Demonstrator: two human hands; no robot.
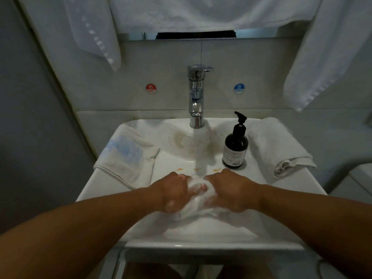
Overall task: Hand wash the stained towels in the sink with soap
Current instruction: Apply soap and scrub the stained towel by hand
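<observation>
Head view is looking down on a white rectangular ceramic sink (pixel 100 186). A chrome single-lever faucet (pixel 196 97) is standing at the back centre and a stream of water (pixel 200 150) is running from it into the basin. A dark glass soap bottle with a black pump (pixel 235 148) is standing upright on the rim, just right of the stream. A folded white towel with pale blue stains (pixel 126 156) is lying over the left rim, and a rolled white towel (pixel 275 146) is lying on the right rim, beside the bottle. A red round HOT sticker (pixel 151 88) and a blue round COLD sticker (pixel 239 88) are sitting on the wall either side of the faucet. White hanging towels (pixel 201 13) are draping along the top, covering most of what is behind them. Small orange marks (pixel 197 169) are showing on the basin slope just behind the hands, and a yellowish smear (pixel 179 139) is showing left of the stream.

Left hand (pixel 173 190) and right hand (pixel 231 190) are gripping a wet white bunched towel (pixel 198 206) between them, fingers curled round it, low in the basin where the stream is landing. It is looking crumpled, soaked and a bit foamy, with a few dark specks near the right hand; most of it is being hidden by the hands
</observation>
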